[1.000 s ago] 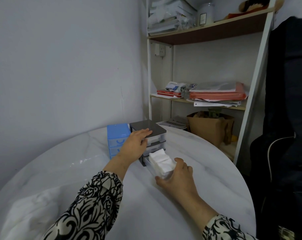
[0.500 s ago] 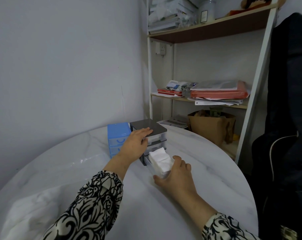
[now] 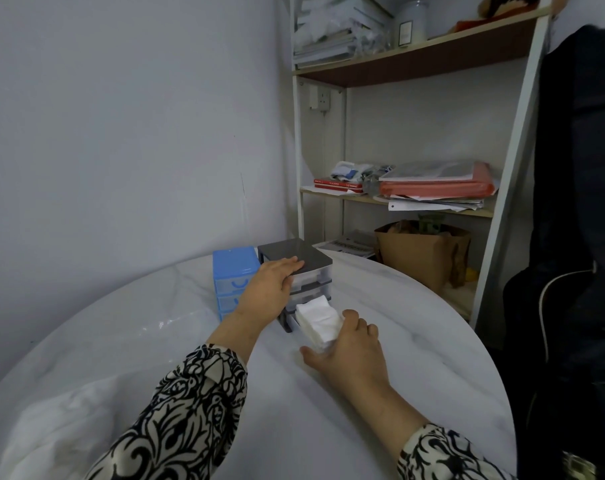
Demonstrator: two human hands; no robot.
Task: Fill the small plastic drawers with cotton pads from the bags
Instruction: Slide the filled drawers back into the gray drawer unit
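A grey drawer unit (image 3: 297,256) with clear drawers stands on the white round table (image 3: 415,341), next to a blue drawer unit (image 3: 233,268). My left hand (image 3: 268,292) rests flat on the grey unit's top front edge, fingers straight. The bottom clear drawer is pulled out and heaped with white cotton pads (image 3: 316,322). My right hand (image 3: 349,348) grips the front of that drawer, thumb at its left side and fingers curled over its right edge. The drawer's front is hidden by my hand.
A clear plastic bag (image 3: 69,420) with white contents lies at the table's near left. Behind the table stands a shelf rack (image 3: 502,188) with papers, books and a brown paper bag (image 3: 422,258). A dark guitar case (image 3: 578,237) leans at the right.
My right hand and the filled drawer have moved slightly toward the grey unit. My left hand stays on the unit's top.
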